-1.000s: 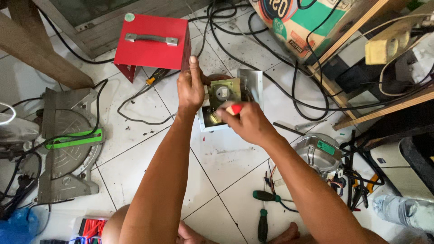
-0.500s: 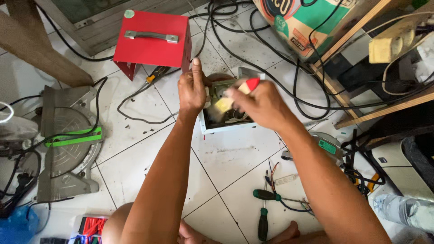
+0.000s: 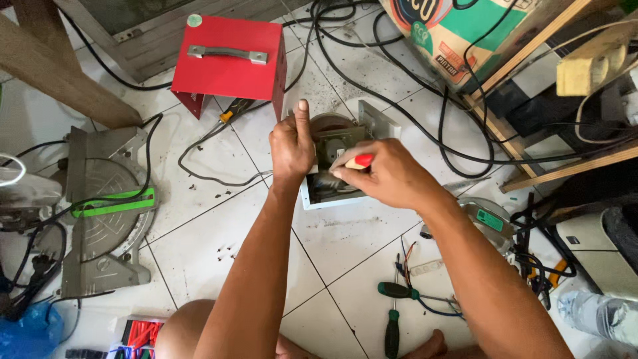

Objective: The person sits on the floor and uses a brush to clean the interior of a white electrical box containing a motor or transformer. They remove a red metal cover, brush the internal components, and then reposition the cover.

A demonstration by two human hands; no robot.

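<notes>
on the far left of the floor lies a grey saw base (image 3: 100,213) with a green strip, and behind it stands a red metal cover (image 3: 229,56) with a grey handle. the left hand (image 3: 291,147) is clenched on the left edge of the open white box (image 3: 332,193), thumb pointing up; compared with one second ago it holds the same place, so the box is kept steady on the tiles. the right hand (image 3: 389,174) grasps a small brush (image 3: 355,161) with a red handle end. half a second ago this brush was lifted and tilted above the box; now it is lower again, with the bristles down inside the box, near the parts there. i judge this as one sweeping stroke after another, the cleaning going on. two green screwdrivers (image 3: 393,312) lie on the floor to the right, untouched.
</notes>
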